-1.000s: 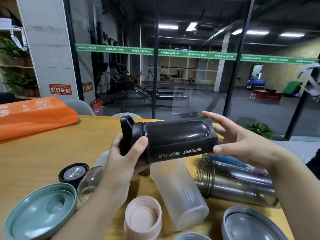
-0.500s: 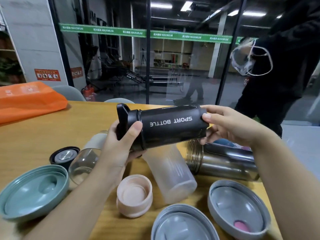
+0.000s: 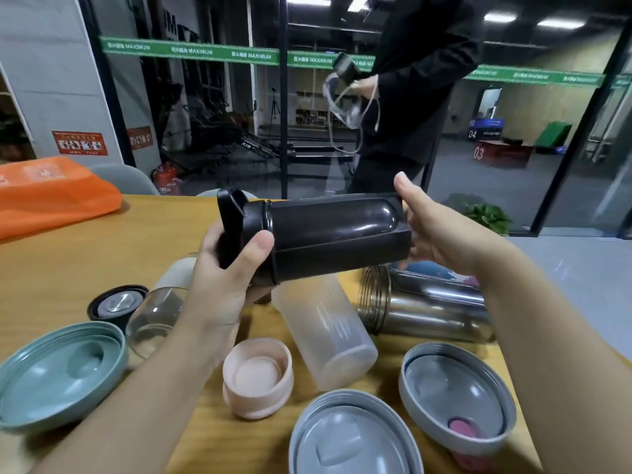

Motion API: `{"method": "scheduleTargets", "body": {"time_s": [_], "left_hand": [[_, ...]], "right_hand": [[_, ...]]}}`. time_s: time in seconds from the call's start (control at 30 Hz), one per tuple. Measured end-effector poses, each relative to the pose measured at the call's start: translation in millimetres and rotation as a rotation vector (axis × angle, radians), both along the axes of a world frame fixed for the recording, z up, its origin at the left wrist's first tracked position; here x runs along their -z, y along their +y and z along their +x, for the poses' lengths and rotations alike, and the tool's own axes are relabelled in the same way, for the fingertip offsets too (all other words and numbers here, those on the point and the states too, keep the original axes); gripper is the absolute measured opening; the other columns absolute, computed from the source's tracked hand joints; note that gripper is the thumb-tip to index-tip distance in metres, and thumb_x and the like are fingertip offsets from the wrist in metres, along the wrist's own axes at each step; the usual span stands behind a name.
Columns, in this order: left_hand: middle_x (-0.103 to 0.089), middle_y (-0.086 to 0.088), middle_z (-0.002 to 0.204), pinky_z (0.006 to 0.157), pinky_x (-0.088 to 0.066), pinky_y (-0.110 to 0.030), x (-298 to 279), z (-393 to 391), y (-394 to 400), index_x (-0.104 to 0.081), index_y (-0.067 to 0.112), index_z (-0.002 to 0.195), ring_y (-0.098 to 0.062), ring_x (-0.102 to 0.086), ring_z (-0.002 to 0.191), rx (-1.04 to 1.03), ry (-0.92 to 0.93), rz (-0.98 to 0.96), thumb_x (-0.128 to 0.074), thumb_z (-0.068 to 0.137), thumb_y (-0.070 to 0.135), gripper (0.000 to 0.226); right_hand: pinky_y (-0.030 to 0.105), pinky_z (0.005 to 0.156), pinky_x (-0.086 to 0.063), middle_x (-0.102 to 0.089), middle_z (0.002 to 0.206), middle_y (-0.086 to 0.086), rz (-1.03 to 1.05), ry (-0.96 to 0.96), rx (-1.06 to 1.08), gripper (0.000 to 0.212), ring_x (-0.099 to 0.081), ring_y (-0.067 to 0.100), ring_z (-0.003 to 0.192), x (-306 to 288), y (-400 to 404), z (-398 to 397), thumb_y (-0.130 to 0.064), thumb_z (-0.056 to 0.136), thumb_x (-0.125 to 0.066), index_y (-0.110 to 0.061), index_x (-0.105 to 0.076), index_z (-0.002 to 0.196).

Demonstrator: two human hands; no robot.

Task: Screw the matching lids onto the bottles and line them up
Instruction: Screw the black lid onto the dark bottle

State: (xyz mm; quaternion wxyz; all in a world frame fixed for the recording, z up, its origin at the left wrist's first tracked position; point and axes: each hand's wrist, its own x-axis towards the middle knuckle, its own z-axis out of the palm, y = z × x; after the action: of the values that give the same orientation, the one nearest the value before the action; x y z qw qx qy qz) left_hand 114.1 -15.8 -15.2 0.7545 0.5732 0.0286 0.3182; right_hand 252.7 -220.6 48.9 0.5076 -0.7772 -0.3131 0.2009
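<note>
While held sideways, glossy black bottle (lidded), left hand gripping lid, right hand seemingly spread at base.

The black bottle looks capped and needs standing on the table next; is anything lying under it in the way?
Yes. Directly beneath the black bottle lie a frosted bottle and a steel bottle on their sides; bare table shows farther left.

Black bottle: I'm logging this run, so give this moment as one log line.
black bottle horizontal, lid on | left hand grips lid end | right hand supports base | above table
</note>
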Motion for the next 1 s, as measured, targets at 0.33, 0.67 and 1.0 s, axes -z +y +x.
{"method": "scheduleTargets", "body": {"time_s": [0.33,0.67,1.0], "left_hand": [[-0.070,-0.004,0.108,0.070,-0.059,-0.039,-3.5,-0.6,4.1,-0.055,0.020,0.120,-0.012,-0.071,0.084,0.011,0.079,-0.115,-0.064,0.068,0.044,0.059],[-0.065,-0.008,0.118,0.068,-0.058,-0.036,1.9,0.8,4.4,-0.054,0.020,0.123,-0.022,-0.066,0.102,0.028,0.130,-0.106,-0.067,0.066,0.047,0.065],[-0.067,-0.004,0.114,0.073,-0.057,-0.036,1.0,-2.6,0.5,-0.051,0.022,0.122,-0.021,-0.067,0.102,-0.019,0.022,0.034,-0.081,0.051,0.049,0.081]], "right_hand": [[0.048,0.093,-0.051,-0.052,0.133,0.013,0.174,-0.045,-0.274,0.092,-0.061,0.036,0.110,-3.8,-19.3,6.8,-0.033,0.051,-0.091,-0.042,-0.046,0.132],[0.030,0.067,-0.049,-0.068,0.094,0.018,0.057,-0.236,-0.080,0.080,-0.066,0.027,0.077,-3.9,-14.0,1.8,-0.064,0.047,-0.079,-0.024,-0.058,0.113],[0.024,0.043,-0.036,-0.056,0.048,0.001,-0.013,-0.164,0.077,0.050,-0.047,0.016,0.043,-7.1,-2.6,-4.8,-0.052,0.092,-0.038,-0.011,-0.058,0.072]]}}
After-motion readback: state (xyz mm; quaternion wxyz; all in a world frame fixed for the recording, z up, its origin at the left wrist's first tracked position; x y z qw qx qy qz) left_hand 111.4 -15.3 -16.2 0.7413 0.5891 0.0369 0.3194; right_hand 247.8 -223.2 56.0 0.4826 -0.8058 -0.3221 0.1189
